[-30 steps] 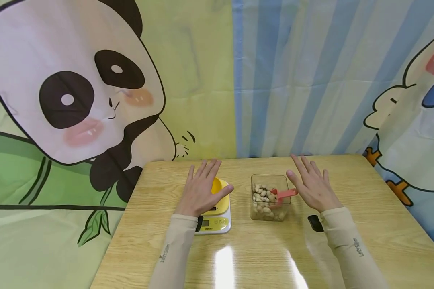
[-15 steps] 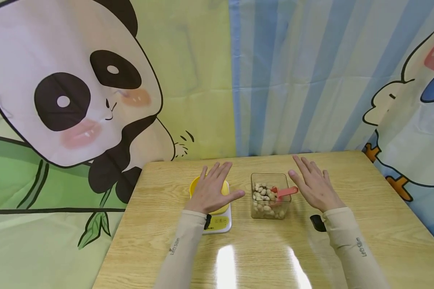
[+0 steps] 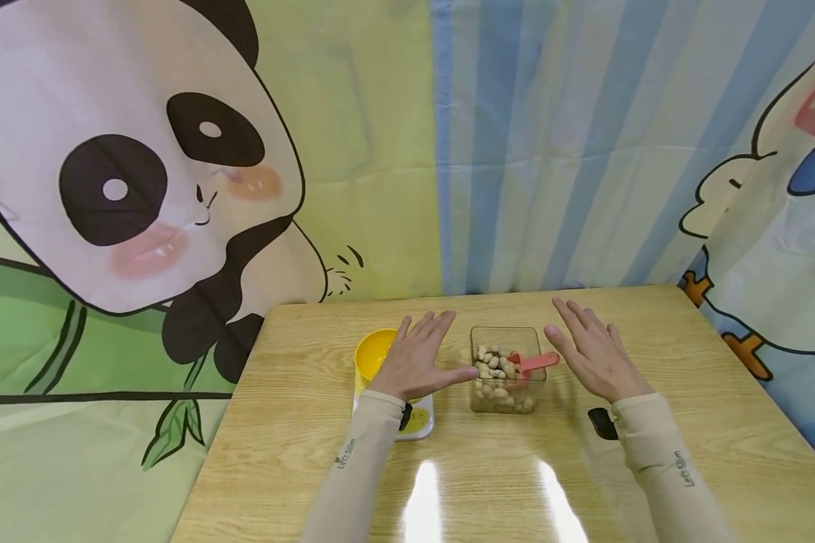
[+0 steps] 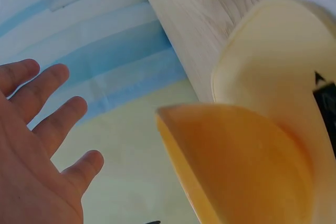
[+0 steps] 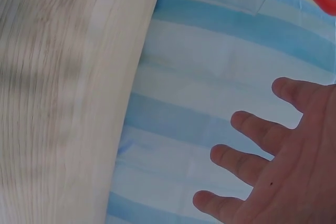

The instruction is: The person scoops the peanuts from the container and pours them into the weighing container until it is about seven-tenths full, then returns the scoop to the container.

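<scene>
Over the counter [image 3: 278, 437], left hand [image 3: 417, 366] and right hand [image 3: 594, 362] spread, empty and apart, flanking the clear box [image 3: 496, 336] of nuts [image 3: 492, 367]; a sideways brush against the jutting scoop handle [image 3: 542, 363] could flick nuts out

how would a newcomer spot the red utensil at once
On the wooden table, find the clear container of pale nuts, right of the yellow bowl. The red utensil sits in it, one end jutting out over the right side. It is the only red thing on the table, with a hole near that jutting end.
</scene>
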`<state>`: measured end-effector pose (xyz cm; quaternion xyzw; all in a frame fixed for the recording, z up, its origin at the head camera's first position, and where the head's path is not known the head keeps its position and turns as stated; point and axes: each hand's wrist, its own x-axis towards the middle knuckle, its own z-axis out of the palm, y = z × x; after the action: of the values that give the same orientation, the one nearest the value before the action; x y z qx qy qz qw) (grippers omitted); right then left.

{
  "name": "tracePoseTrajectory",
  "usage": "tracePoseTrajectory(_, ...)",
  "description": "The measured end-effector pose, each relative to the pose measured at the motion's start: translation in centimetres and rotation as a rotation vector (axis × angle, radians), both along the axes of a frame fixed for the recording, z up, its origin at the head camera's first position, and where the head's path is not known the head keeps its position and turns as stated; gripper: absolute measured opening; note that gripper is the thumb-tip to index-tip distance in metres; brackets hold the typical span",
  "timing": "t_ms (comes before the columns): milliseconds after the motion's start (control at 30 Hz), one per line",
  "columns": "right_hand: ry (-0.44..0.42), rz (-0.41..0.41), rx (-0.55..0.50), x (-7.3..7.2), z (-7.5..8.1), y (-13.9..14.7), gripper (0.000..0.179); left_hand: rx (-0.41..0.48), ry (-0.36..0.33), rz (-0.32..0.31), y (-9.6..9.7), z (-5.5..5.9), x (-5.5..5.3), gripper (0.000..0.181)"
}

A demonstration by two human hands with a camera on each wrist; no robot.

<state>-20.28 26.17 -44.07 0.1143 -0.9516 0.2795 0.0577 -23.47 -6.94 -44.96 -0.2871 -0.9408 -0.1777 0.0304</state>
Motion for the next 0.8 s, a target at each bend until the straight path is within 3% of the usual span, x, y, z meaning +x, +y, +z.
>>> tracePoseTrajectory(533, -0.024, 0.121, -0.02, 0.7, 0.0, 2.0, 0.067, -0.031, 0.009, -0.032, 2.0, -0.8, -0.8, 0.108)
tracePoseTrajectory(800, -0.064, 0.164, 0.028, 1.1, 0.4, 2.6, 0.075, -0.038, 0.001, -0.046, 2.5, -1.0, -1.0, 0.108)
